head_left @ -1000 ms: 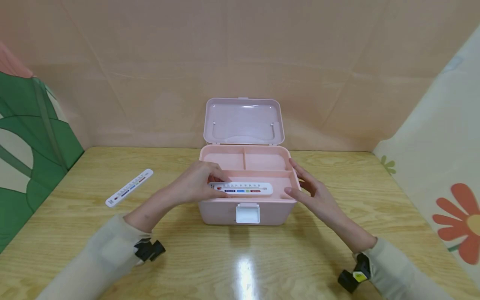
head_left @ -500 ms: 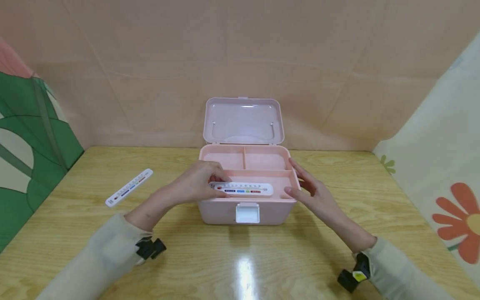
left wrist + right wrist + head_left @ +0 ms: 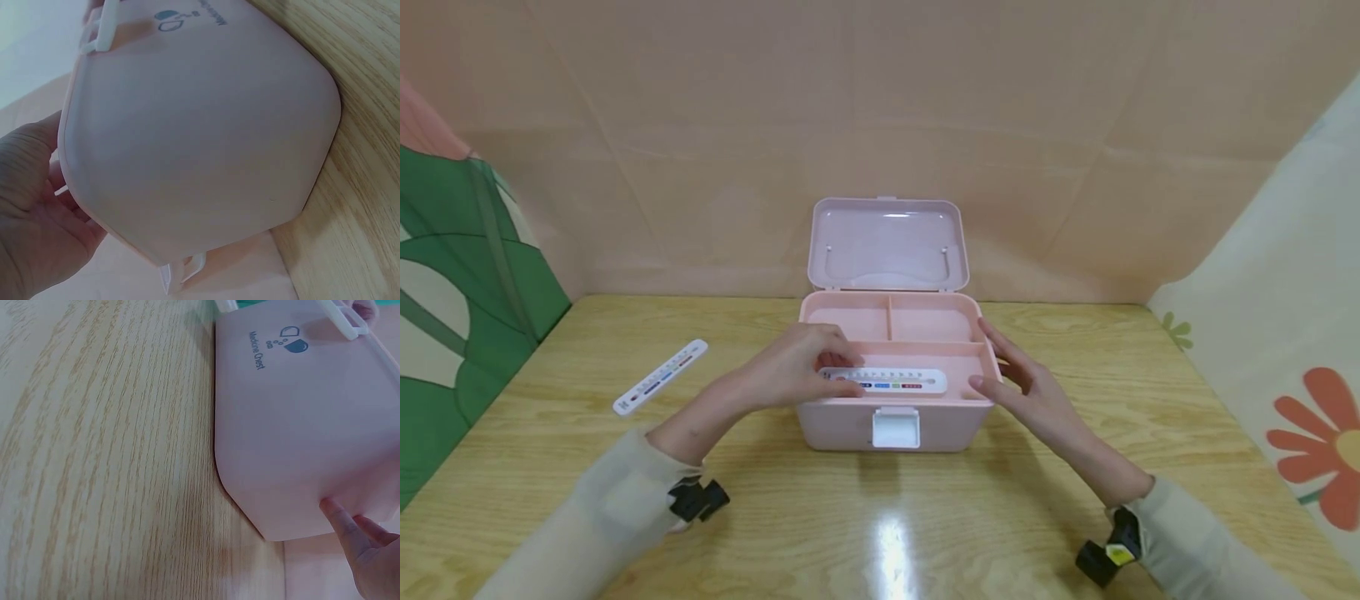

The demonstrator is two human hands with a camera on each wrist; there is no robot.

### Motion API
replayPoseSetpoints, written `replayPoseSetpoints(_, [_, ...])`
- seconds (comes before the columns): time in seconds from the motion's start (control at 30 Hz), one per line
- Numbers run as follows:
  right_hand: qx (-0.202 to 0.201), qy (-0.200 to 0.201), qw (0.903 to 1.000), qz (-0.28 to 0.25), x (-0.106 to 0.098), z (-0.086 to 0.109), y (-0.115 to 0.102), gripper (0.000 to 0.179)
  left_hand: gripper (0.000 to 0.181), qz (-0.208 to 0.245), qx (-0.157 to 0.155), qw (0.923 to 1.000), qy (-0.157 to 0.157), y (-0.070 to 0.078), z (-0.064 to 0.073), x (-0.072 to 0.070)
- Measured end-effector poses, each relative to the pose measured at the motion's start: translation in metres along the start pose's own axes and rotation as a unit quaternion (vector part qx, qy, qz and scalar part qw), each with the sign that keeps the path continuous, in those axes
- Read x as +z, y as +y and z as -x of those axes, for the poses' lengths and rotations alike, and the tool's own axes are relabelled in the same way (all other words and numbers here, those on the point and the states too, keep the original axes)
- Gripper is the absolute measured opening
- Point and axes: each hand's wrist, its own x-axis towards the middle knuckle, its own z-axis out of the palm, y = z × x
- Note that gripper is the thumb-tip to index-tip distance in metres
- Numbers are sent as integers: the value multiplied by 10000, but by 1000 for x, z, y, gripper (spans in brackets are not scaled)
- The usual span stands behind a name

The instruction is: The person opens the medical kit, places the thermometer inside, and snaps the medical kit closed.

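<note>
A pink medicine chest (image 3: 835, 425) stands with its lid (image 3: 887, 242) raised and its compartment tray (image 3: 889, 343) on view. In the tray's front compartment lies a white strip thermometer (image 3: 910, 381). My left hand (image 3: 790, 367) pinches its left end, thumb at the near edge and fingers at the far edge; the palm hides that end. My right hand (image 3: 1037, 400) holds the chest's right side, thumb over the rim and fingers along the outer wall (image 3: 350, 494). In the left wrist view, the left hand (image 3: 44, 206) reaches over the rim.
A second strip thermometer (image 3: 660, 377) lies slanted on the wooden table (image 3: 737, 533), left of the chest. A white latch (image 3: 896, 427) hangs on the chest's front. A plain cloth (image 3: 700, 167) hangs behind, with patterned cloths at both sides.
My left thumb has shifted slightly right over the near edge of the thermometer. My right hand and the chest stay in place.
</note>
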Motion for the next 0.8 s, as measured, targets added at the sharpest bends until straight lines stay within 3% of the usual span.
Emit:
replayPoseSetpoints(0.33, [107,-46,9999,12,-1,1,-1,66,14,282,107,9939,1062,0,6,4])
replayPoseSetpoints(0.53, [58,-29,10000,-2,0,1,-1,66,5,296,-113,9841,1745,0,15,8])
replayPoseSetpoints(0.8, [-14,4,10000,-20,0,1,0,66,11,232,-251,9676,2500,-3,26,9])
